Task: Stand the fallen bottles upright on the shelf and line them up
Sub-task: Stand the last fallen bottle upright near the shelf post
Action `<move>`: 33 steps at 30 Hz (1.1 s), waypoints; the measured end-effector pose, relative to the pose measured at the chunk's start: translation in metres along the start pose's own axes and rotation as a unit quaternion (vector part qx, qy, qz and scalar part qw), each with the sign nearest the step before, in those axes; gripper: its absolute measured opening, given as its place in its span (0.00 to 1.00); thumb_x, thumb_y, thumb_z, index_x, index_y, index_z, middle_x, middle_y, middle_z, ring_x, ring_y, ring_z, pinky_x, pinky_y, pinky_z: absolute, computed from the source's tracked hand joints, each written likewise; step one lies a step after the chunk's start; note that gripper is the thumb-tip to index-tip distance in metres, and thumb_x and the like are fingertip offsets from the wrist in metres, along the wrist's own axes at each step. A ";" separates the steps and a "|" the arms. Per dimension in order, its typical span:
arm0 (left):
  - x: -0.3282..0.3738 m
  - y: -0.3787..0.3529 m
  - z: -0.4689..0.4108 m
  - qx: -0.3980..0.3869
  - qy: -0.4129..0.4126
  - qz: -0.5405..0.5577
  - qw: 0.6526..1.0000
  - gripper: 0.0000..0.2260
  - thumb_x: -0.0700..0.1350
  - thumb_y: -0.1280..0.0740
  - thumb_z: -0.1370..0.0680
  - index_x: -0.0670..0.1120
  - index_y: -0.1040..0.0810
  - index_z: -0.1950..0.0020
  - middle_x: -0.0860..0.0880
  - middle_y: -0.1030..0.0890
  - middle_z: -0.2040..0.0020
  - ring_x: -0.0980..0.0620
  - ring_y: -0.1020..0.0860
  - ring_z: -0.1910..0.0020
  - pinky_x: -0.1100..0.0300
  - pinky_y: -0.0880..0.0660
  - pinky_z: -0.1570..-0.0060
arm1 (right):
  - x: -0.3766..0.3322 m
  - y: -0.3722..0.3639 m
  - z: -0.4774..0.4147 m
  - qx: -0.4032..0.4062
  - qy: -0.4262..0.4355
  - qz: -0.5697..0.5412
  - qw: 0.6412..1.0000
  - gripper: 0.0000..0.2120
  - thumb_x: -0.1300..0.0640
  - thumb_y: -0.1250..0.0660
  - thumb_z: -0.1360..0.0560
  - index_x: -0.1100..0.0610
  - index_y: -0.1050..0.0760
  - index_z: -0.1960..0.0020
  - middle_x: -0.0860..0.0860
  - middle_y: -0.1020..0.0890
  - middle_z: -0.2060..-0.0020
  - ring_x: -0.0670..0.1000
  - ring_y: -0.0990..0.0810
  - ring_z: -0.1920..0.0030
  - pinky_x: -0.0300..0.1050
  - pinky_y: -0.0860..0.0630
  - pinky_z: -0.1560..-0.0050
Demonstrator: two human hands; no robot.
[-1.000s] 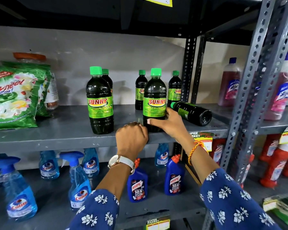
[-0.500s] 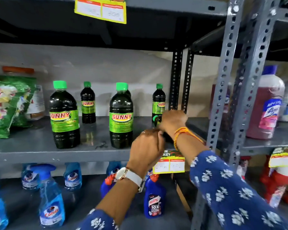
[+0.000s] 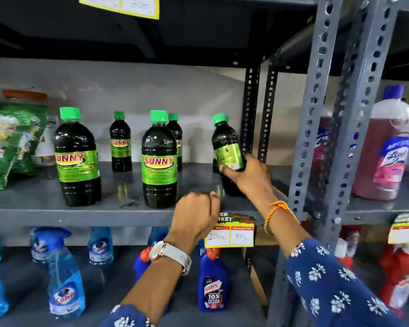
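A dark plastic bottle with a green cap and green label is held in the right hand right of centre in the frame, tilted slightly to the left; its base is at or just above the grey metal shelf, close to the front edge, and contact with the shelf cannot be judged. The fingers are clamped around the lower body and label of this bottle. Just behind it another green cap is partly seen.

The left hand is curled into a loose fist at the front lip of the shelf, lower centre, with nothing seen in it; it is just beside the held bottle's base.

Two large dark "SUNNY" bottles are seen upright near the front edge, one at left centre and one at centre, with open shelf between them. Two smaller dark bottles stand further back by the wall, one of them partly hidden behind the centre bottle. Open shelf is also left between the centre bottle and the held one.

At the far left a green detergent packet leans on the shelf. To the right the bay is bounded by perforated grey steel uprights, near the held bottle. A yellow price tag hangs from the shelf lip below the hands.
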State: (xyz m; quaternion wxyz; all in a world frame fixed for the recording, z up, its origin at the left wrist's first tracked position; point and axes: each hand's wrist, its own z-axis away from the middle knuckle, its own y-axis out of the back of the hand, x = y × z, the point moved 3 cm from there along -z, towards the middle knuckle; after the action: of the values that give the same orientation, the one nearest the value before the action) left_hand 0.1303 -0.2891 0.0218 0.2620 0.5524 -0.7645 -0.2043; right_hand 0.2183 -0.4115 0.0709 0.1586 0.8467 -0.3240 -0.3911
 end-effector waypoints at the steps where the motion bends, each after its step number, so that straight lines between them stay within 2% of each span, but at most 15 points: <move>1: 0.000 -0.002 0.000 -0.002 -0.006 -0.013 1.000 0.19 0.47 0.51 0.24 0.43 0.27 0.68 0.39 0.19 0.65 0.38 0.23 0.66 0.54 0.39 0.70 | 0.002 -0.004 0.003 0.007 -0.005 -0.040 0.999 0.24 0.38 0.30 0.36 0.55 0.24 0.50 0.57 0.17 0.57 0.59 0.20 0.55 0.47 0.26 0.60; 5: 0.000 -0.004 0.000 -0.001 -0.029 -0.037 0.999 0.21 0.47 0.55 0.25 0.43 0.26 0.65 0.41 0.19 0.65 0.39 0.23 0.67 0.56 0.44 0.73 | 0.010 -0.017 0.009 0.021 -0.028 -0.105 0.994 0.22 0.41 0.28 0.36 0.54 0.25 0.49 0.54 0.16 0.55 0.55 0.19 0.53 0.44 0.26 0.58; 8: 0.000 -0.004 0.000 0.003 -0.048 -0.055 0.997 0.23 0.48 0.59 0.26 0.44 0.26 0.64 0.42 0.19 0.66 0.40 0.24 0.68 0.54 0.51 0.75 | 0.013 -0.020 0.007 0.012 -0.042 -0.114 0.992 0.25 0.39 0.29 0.39 0.53 0.26 0.48 0.52 0.17 0.55 0.53 0.19 0.53 0.43 0.26 0.58; 11: 0.000 -0.002 -0.001 0.008 -0.006 -0.008 1.000 0.17 0.47 0.50 0.26 0.45 0.30 0.71 0.40 0.20 0.69 0.39 0.24 0.71 0.58 0.45 0.73 | 0.012 -0.020 0.005 0.010 -0.056 -0.125 0.991 0.38 0.32 0.29 0.44 0.54 0.30 0.44 0.52 0.20 0.50 0.54 0.20 0.50 0.49 0.23 0.52; 13: -0.003 -0.003 -0.002 0.015 0.025 0.018 0.999 0.17 0.47 0.48 0.26 0.45 0.32 0.74 0.40 0.20 0.71 0.39 0.24 0.72 0.58 0.41 0.72 | 0.014 -0.023 0.003 0.010 -0.067 -0.141 0.988 0.43 0.33 0.27 0.47 0.56 0.35 0.42 0.54 0.23 0.47 0.54 0.22 0.48 0.53 0.24 0.48; 16: -0.002 -0.004 -0.002 0.020 0.037 0.042 0.998 0.18 0.47 0.48 0.26 0.44 0.33 0.75 0.40 0.21 0.73 0.40 0.24 0.73 0.59 0.39 0.73 | 0.019 -0.026 -0.001 -0.020 -0.062 -0.150 0.987 0.35 0.43 0.24 0.43 0.57 0.31 0.43 0.54 0.20 0.48 0.54 0.21 0.49 0.53 0.24 0.48; 19: -0.003 -0.003 -0.002 0.027 0.039 0.047 0.998 0.19 0.47 0.48 0.27 0.43 0.31 0.76 0.41 0.22 0.74 0.41 0.25 0.75 0.59 0.38 0.74 | 0.021 -0.029 -0.002 -0.042 -0.069 -0.169 0.982 0.26 0.47 0.28 0.38 0.54 0.29 0.43 0.52 0.19 0.50 0.53 0.21 0.48 0.50 0.24 0.47; 21: -0.002 -0.003 -0.001 0.026 0.043 0.050 0.998 0.20 0.46 0.47 0.27 0.41 0.29 0.76 0.41 0.22 0.75 0.41 0.25 0.75 0.59 0.37 0.75 | 0.020 -0.028 -0.001 -0.036 -0.076 -0.197 0.977 0.30 0.45 0.28 0.40 0.54 0.31 0.42 0.52 0.20 0.49 0.53 0.22 0.48 0.51 0.25 0.45; 24: -0.001 -0.003 -0.002 0.029 0.046 0.049 0.997 0.19 0.45 0.45 0.27 0.41 0.30 0.77 0.41 0.23 0.76 0.41 0.26 0.77 0.58 0.37 0.75 | 0.019 -0.026 0.001 -0.024 -0.081 -0.216 0.973 0.41 0.39 0.24 0.47 0.55 0.37 0.43 0.53 0.23 0.46 0.52 0.24 0.47 0.50 0.26 0.45; 27: 0.000 -0.002 -0.001 0.025 0.049 0.053 0.997 0.18 0.46 0.46 0.27 0.43 0.31 0.76 0.41 0.23 0.75 0.41 0.26 0.76 0.58 0.36 0.75 | 0.022 -0.026 0.000 -0.034 -0.069 -0.173 0.982 0.37 0.47 0.22 0.43 0.57 0.35 0.42 0.53 0.23 0.46 0.53 0.24 0.46 0.47 0.27 0.47; 30: 0.000 -0.002 0.000 0.032 0.051 0.054 0.997 0.18 0.46 0.46 0.27 0.44 0.33 0.77 0.41 0.23 0.76 0.42 0.27 0.77 0.59 0.37 0.75 | 0.023 -0.029 0.000 -0.059 -0.072 -0.186 0.978 0.26 0.52 0.27 0.37 0.55 0.32 0.43 0.53 0.21 0.48 0.53 0.23 0.46 0.45 0.28 0.50; 31: 0.000 -0.001 0.000 0.033 0.050 0.055 0.997 0.18 0.46 0.46 0.27 0.44 0.34 0.77 0.41 0.23 0.76 0.42 0.27 0.77 0.59 0.37 0.75 | 0.023 -0.030 0.000 -0.065 -0.074 -0.192 0.977 0.25 0.52 0.27 0.37 0.54 0.32 0.43 0.52 0.22 0.48 0.54 0.23 0.46 0.45 0.29 0.50; 33: 0.000 -0.002 0.000 0.027 0.052 0.060 0.996 0.18 0.46 0.46 0.27 0.44 0.33 0.76 0.41 0.23 0.75 0.42 0.27 0.76 0.58 0.35 0.75 | 0.021 -0.030 -0.001 -0.056 -0.077 -0.203 0.975 0.31 0.49 0.25 0.39 0.56 0.34 0.42 0.53 0.23 0.46 0.53 0.24 0.46 0.47 0.28 0.48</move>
State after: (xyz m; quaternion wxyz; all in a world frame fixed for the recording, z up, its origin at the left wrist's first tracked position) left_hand 0.1314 -0.2897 0.0206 0.2979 0.5228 -0.7867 -0.1383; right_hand 0.2418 -0.4035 0.0444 0.0980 0.8520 -0.1339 -0.4965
